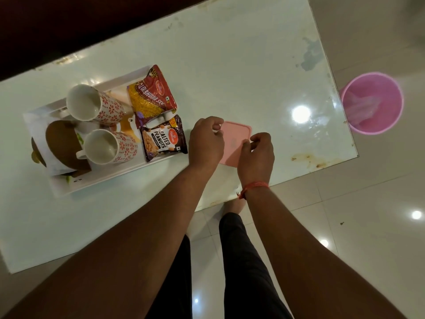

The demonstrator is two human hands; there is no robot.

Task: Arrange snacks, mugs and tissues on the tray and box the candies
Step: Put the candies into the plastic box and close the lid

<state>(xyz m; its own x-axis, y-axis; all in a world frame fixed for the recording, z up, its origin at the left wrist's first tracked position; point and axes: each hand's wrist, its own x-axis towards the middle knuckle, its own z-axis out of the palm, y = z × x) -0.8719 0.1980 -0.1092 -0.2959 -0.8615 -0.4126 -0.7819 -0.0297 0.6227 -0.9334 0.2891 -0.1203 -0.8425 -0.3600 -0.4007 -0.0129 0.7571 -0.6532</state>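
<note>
Two bare arms reached up from the bottom of the frame to a pink box [234, 143] near the middle. The box sat on a white table [241, 65], with its lid on. The left hand [205, 142] was at the left side of the box, with its fingers curled at the lid's top left corner. The right hand [257, 153] was at the right side, and its fingertips pinched the lid's right edge. Both hands covered part of the box. I could not tell if the left hand really gripped the lid or only touched it. A red thread [254, 187] was tied round the right wrist.

A white tray [96, 180] lay at the left of the frame, just beside the left hand. Two mugs [92, 104] with red flowers stood on it, one above the other in the frame. A red and yellow snack bag [153, 96] lay at the tray's upper right. A dark peanut bag [163, 139] lay below it, close to the left hand. A brown and white tissue pack [63, 146] was at the tray's lower left, next to the lower mug.

A pink bucket [372, 103] stood on the floor at the right edge of the frame, well apart from the box
</note>
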